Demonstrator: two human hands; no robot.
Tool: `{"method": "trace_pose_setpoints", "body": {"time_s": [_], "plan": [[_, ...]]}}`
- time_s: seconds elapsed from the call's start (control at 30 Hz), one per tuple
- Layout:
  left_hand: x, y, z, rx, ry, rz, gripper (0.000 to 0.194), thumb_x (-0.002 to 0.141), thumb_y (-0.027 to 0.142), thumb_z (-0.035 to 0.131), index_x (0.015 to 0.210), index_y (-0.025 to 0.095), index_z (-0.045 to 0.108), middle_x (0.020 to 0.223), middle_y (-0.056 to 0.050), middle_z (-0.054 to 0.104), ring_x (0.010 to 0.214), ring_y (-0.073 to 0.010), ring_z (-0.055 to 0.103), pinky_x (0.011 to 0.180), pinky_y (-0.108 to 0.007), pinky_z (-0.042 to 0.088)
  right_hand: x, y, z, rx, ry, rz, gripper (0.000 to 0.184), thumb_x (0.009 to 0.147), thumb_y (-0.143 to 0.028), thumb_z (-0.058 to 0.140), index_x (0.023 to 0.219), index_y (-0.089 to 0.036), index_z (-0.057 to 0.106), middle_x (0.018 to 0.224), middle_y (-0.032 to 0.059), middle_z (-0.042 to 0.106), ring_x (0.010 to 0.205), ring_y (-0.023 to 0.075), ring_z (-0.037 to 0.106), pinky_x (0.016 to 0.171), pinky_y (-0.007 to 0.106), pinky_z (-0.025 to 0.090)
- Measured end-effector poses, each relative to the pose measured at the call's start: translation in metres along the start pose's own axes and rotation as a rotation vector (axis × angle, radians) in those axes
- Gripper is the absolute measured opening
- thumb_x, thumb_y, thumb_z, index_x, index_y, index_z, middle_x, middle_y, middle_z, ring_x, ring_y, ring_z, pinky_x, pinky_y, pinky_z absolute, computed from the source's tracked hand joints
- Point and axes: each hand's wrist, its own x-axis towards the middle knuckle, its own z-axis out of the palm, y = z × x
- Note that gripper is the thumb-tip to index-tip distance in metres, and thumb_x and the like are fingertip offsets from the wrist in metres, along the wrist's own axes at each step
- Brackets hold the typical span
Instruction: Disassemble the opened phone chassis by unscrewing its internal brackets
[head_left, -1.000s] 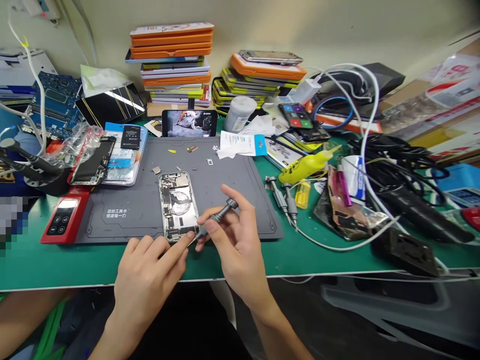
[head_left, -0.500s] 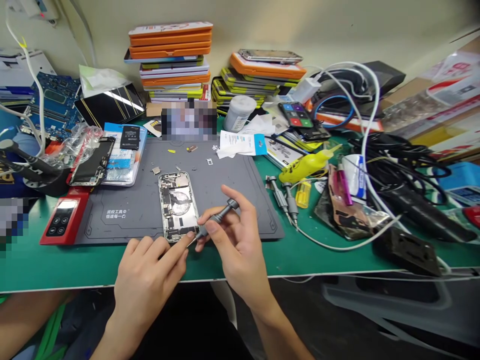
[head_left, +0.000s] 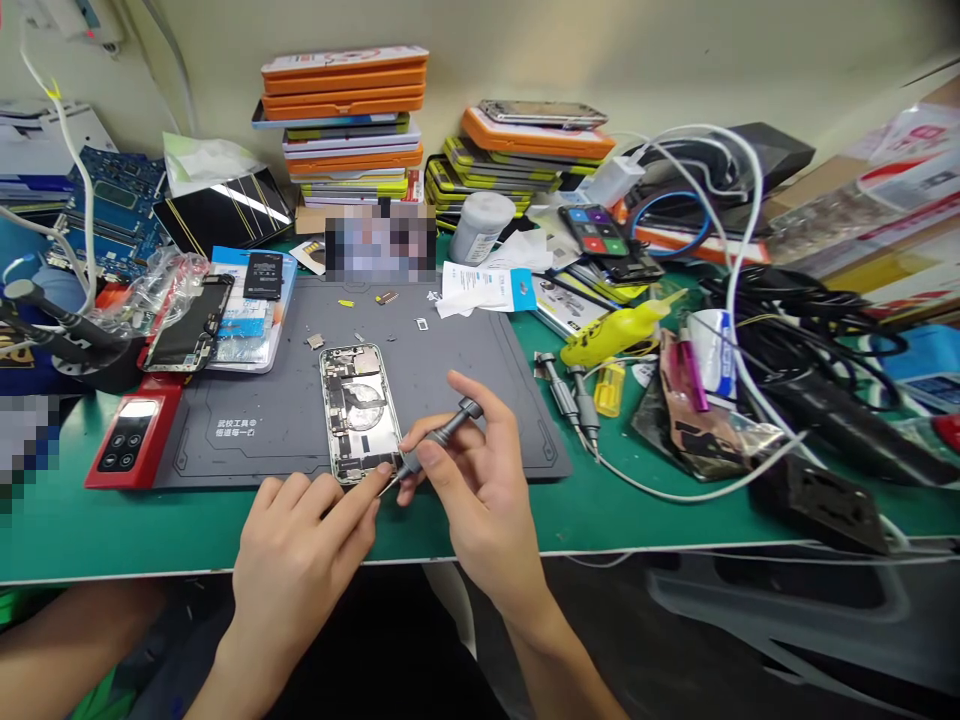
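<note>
An opened phone, its inner parts bare, lies on the grey work mat at the front edge. My right hand holds a grey precision screwdriver, its index finger at the cap and the shaft slanting down-left. The thin tip ends at the phone's lower edge. My left hand is beside that edge, its index finger reaching over the phone's bottom corner close to the tip. Its thumb is just below and the other fingers are curled. Whatever lies between left finger and thumb is hidden.
Small loose parts, including a SIM tray, lie behind the phone. At left are a red control unit and a detached screen. Two more screwdrivers, a yellow bottle and tangled cables occupy the right.
The whole view has shifted slightly, so everything appears a little further right. Both hands, the screwdriver and the phone keep nearly the same arrangement.
</note>
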Motion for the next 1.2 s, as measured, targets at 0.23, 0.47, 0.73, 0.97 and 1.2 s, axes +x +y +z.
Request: {"method": "trace_pose_setpoints", "body": {"time_s": [0.23, 0.47, 0.73, 0.97, 1.2], "plan": [[-0.0002, 0.0006, 0.0000, 0.003, 0.002, -0.002, 0.030, 0.109, 0.021, 0.062, 0.136, 0.022, 0.075, 0.072, 0.003, 0.057, 0.070, -0.0182, 0.045, 0.069, -0.037, 0.031, 0.0004, 0.0014, -0.0006, -0.034, -0.001, -0.019, 0.047, 0.108, -0.033, 0.064, 0.151, -0.034, 0.046, 0.102, 0.0003, 0.070, 0.065, 0.0117, 0.067, 0.060, 0.029, 0.068], [-0.0014, 0.0010, -0.0009, 0.007, -0.009, 0.002, 0.029, 0.109, 0.021, 0.063, 0.136, 0.021, 0.074, 0.073, 0.002, 0.057, 0.071, -0.0182, 0.044, 0.070, -0.037, 0.030, -0.0015, 0.0014, -0.0007, -0.035, 0.011, -0.023, 0.047, 0.107, -0.031, 0.066, 0.150, -0.035, 0.047, 0.101, 0.0002, 0.070, 0.065, 0.0121, 0.067, 0.061, 0.030, 0.068], [-0.0003, 0.0011, -0.0008, 0.008, -0.005, 0.005, 0.030, 0.109, 0.019, 0.064, 0.137, 0.021, 0.074, 0.073, 0.003, 0.057, 0.071, -0.0185, 0.044, 0.070, -0.038, 0.030, -0.0009, 0.0018, -0.0011, -0.038, 0.004, -0.031, 0.048, 0.108, -0.031, 0.065, 0.151, -0.035, 0.046, 0.102, 0.0007, 0.070, 0.066, 0.0119, 0.067, 0.061, 0.029, 0.068], [0.0008, 0.0016, -0.0013, 0.019, -0.002, 0.005, 0.028, 0.110, 0.023, 0.062, 0.135, 0.021, 0.075, 0.073, 0.002, 0.059, 0.071, -0.0178, 0.045, 0.069, -0.037, 0.030, -0.0003, 0.0003, -0.0009, -0.087, -0.001, -0.056, 0.046, 0.108, -0.031, 0.063, 0.150, -0.034, 0.046, 0.099, 0.0004, 0.069, 0.064, 0.0122, 0.066, 0.059, 0.029, 0.068], [0.0012, 0.0016, -0.0024, 0.013, -0.015, 0.000, 0.029, 0.109, 0.022, 0.063, 0.136, 0.022, 0.075, 0.072, 0.002, 0.058, 0.070, -0.0178, 0.045, 0.070, -0.037, 0.031, -0.0008, -0.0007, -0.0006, -0.073, 0.017, -0.042, 0.045, 0.109, -0.031, 0.062, 0.150, -0.036, 0.046, 0.100, -0.0006, 0.070, 0.064, 0.0120, 0.066, 0.060, 0.030, 0.069]]}}
